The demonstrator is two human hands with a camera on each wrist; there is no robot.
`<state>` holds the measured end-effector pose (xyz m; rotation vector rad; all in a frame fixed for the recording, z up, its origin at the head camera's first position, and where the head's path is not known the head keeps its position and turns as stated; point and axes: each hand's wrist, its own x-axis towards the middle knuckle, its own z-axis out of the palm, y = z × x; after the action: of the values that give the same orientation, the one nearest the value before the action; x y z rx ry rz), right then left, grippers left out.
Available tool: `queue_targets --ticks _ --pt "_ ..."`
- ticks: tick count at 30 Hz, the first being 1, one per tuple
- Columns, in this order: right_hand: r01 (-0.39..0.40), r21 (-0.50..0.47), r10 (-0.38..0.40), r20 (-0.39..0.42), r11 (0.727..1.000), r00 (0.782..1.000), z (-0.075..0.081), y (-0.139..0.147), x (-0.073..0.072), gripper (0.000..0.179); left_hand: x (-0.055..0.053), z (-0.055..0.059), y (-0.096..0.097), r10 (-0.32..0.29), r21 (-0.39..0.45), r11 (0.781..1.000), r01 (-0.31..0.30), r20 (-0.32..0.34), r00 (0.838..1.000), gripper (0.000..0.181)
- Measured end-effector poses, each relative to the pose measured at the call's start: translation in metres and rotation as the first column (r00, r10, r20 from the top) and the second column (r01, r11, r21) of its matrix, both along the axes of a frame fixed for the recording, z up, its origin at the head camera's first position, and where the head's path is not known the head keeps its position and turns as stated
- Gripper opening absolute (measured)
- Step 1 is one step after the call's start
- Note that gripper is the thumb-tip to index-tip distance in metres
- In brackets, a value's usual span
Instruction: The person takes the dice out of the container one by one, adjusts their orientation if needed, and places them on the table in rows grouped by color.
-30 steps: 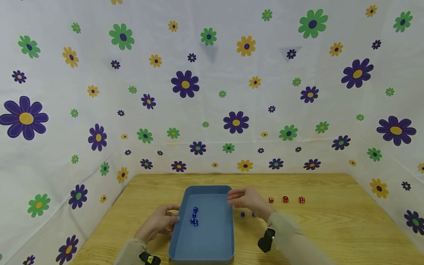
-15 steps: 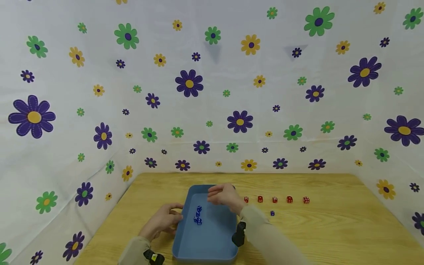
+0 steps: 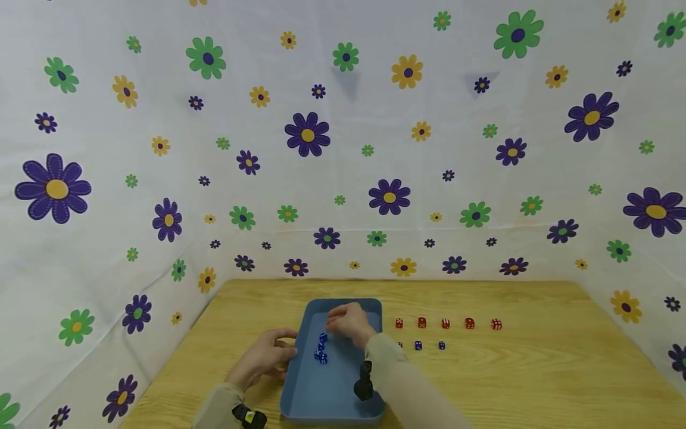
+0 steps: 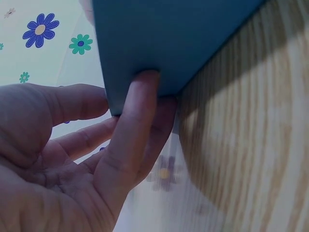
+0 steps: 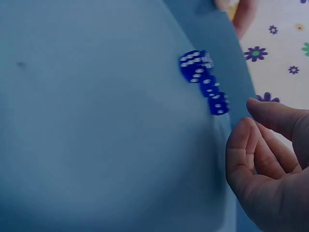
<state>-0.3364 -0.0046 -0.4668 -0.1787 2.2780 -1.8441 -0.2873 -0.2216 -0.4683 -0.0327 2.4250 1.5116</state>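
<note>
In the head view, a blue rectangular tray [image 3: 334,393] lies on the wooden table. Several blue dice [image 3: 321,346] are bunched inside its left half. My left hand [image 3: 268,354] is at the tray's left side. Its fingertips touch the outer wall [image 4: 159,38] in the left wrist view. Over the tray hovers my right hand [image 3: 348,322], fingers bent, tips close to the dice. In the right wrist view, a small gap shows between thumb and index finger, and I see nothing held there. The dice [image 5: 210,84] there look slightly blurred.
To the tray's right, a row of several red dice [image 3: 446,323] stands on the wooden table [image 3: 525,369]. In front of it are blue dice [image 3: 418,345], one partly hidden by my right sleeve. A flower-patterned white sheet [image 3: 343,179] surrounds the table.
My right hand has moved left, from the tray's right rim to above the blue dice inside. More of the dice on the table now show. My left hand stays by the tray.
</note>
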Motion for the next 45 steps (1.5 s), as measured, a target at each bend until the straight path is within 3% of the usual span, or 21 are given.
queue_targets --ticks 6,18,34,45 --pt "-0.026 0.015 0.026 -0.014 1.000 1.000 -0.011 -0.006 0.001 0.036 -0.001 0.000 -0.001 0.014 -0.021 1.000 -0.014 0.012 1.000 0.046" --pt "0.025 0.075 -0.019 -0.076 0.997 0.997 -0.018 -0.011 0.002 0.029 -0.001 0.001 0.000 -0.006 -0.017 1.000 0.006 0.015 1.000 0.046" --pt "0.044 0.062 -0.038 -0.094 0.997 0.995 -0.019 -0.010 0.004 0.030 -0.002 -0.002 0.001 0.014 -0.027 1.000 -0.014 -0.003 1.000 0.044" --pt "0.016 0.023 -0.014 -0.078 1.000 0.997 -0.016 -0.006 0.004 0.028 -0.004 -0.003 0.000 0.025 -0.022 0.999 -0.025 0.010 1.000 0.044"
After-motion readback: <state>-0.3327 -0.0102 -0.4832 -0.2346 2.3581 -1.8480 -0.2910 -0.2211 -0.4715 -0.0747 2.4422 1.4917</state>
